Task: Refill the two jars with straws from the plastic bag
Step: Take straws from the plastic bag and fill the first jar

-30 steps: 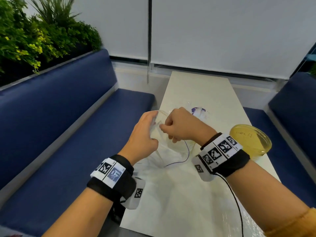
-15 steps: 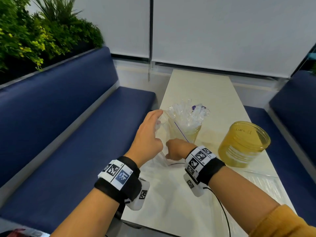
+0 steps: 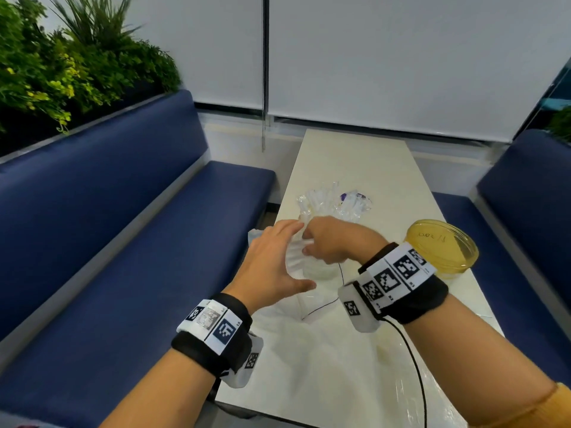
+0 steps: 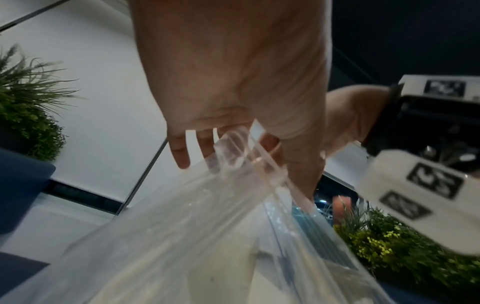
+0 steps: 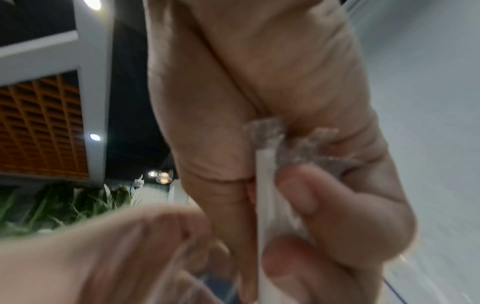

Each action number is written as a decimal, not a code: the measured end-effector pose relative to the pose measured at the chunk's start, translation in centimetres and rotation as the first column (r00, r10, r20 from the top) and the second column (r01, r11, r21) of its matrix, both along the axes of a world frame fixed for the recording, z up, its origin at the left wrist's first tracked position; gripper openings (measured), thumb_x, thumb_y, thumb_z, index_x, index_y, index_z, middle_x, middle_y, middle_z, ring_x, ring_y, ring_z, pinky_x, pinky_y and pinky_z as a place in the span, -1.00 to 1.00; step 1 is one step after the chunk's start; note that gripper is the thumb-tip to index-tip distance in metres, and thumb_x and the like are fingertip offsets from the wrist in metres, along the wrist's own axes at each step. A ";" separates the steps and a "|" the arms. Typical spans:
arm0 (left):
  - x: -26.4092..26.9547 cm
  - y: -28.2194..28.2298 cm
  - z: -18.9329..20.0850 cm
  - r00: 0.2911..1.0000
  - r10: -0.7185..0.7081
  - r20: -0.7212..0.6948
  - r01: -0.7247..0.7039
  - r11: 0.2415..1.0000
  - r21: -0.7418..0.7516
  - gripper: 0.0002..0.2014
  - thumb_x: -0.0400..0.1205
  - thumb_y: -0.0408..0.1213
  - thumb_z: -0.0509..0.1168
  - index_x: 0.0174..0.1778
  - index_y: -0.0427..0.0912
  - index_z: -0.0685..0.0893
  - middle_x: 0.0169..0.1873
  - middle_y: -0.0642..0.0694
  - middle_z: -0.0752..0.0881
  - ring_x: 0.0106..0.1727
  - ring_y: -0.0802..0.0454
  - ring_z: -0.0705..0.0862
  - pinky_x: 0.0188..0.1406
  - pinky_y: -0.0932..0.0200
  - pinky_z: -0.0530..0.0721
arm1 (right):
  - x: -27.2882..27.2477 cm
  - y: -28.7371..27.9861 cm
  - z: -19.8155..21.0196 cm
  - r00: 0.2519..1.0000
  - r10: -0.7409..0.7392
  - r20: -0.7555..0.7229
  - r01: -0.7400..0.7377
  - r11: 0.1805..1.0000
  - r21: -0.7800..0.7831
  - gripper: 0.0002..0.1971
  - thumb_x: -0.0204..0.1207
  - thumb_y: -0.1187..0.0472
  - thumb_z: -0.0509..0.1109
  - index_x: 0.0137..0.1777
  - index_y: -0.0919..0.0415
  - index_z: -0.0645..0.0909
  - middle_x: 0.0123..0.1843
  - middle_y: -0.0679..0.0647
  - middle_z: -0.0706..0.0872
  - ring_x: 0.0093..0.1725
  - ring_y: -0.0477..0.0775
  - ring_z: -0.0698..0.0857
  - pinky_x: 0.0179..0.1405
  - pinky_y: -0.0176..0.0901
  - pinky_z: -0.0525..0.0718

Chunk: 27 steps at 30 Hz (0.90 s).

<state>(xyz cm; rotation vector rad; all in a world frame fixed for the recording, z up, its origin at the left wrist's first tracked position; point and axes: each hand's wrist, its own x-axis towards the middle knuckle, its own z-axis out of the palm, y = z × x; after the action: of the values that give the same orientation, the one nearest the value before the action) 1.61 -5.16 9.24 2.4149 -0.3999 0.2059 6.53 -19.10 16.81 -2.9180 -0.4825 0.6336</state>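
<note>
The right hand [image 3: 332, 242] is curled, thumb and fingers pinched round a small bunch of wrapped straws [image 3: 295, 256]; this grip is plainly closed on them. In the right wrist view one white straw [image 5: 263, 216] in its clear wrapper runs lengthwise down the hand, its top end near the palm and its long axis roughly upright, the fingertips [image 5: 298, 191] pressing it from the side. In the head view the bunch fans down and toward the person from the fist, its lower ends reaching the mouth of the plastic bag [image 3: 312, 344].

The left hand [image 3: 272, 267] has its fingers straight and spread, thumb stretched out to the side, and rests against the bag's upper edge just beside the bunch. The left wrist view shows clear film [image 4: 233, 216] rising to the fingers [image 4: 179, 152], which lie along it; whether any of them pinch it cannot be told. The rest of the bag lies crumpled flat on the white surface [image 3: 355, 156].

Behind the hands stands a jar [image 3: 336, 205] already bristling with wrapped straws, their ends pointing up and splaying outward. A second, yellow-tinted jar [image 3: 441, 248] stands to the right, near the right wrist and apart from the first. Blue benches [image 3: 123, 242] flank the surface, with green plants [image 3: 61, 63] behind the left one.
</note>
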 end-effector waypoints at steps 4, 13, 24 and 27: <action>0.4 -0.8 -0.3 0.996 0.088 0.025 -0.087 0.996 -0.031 -0.13 0.32 0.14 0.66 0.53 0.06 0.47 0.43 0.18 0.51 0.36 0.17 0.50 0.37 0.26 0.42 | -1.1 -0.6 3.6 0.999 0.041 0.030 -0.043 0.998 0.053 -0.70 0.70 0.10 0.35 0.28 0.28 0.69 0.02 0.23 0.85 -0.03 0.20 0.86 -0.07 -0.07 0.75; 2.3 -1.1 -0.9 0.930 0.362 0.060 -0.332 0.900 -0.283 -0.74 0.70 -0.19 0.31 -0.31 -0.10 0.52 -0.42 0.04 0.57 -0.43 0.02 0.51 -0.45 0.25 0.40 | -1.4 -1.0 5.0 0.981 -0.193 0.010 0.120 0.648 0.752 -0.51 0.45 -0.24 0.54 0.12 0.17 0.72 -0.16 0.14 0.84 -0.29 0.02 0.85 -0.28 -0.18 0.84; 2.4 -0.8 0.6 0.947 0.322 0.011 -0.302 0.900 -0.313 -0.79 0.56 -0.27 0.49 -0.20 0.03 0.57 -0.38 0.16 0.60 -0.41 0.20 0.60 -0.49 0.39 0.46 | -0.5 3.3 -0.4 0.969 -0.247 -0.013 0.081 0.265 0.961 -0.60 0.73 0.04 0.31 -0.18 0.30 0.80 -0.18 0.11 0.88 -0.05 0.08 0.85 0.19 0.07 0.77; 2.3 0.6 -0.2 0.935 0.356 0.010 -0.346 0.914 -0.211 -0.71 0.47 -0.11 0.60 -0.17 0.01 0.57 -0.24 0.15 0.61 -0.25 0.13 0.61 -0.30 0.17 0.55 | 0.6 1.8 3.1 0.974 -0.227 -0.016 0.028 0.049 0.998 -0.67 0.77 0.13 0.27 -0.22 0.23 0.62 -0.37 0.22 0.76 -0.23 0.26 0.80 0.09 0.22 0.79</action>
<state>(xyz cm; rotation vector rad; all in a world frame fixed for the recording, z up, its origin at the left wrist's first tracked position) 3.91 -4.55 9.00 2.2612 0.0408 0.4426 7.14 -17.25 19.96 -1.5179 -0.3930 -0.0744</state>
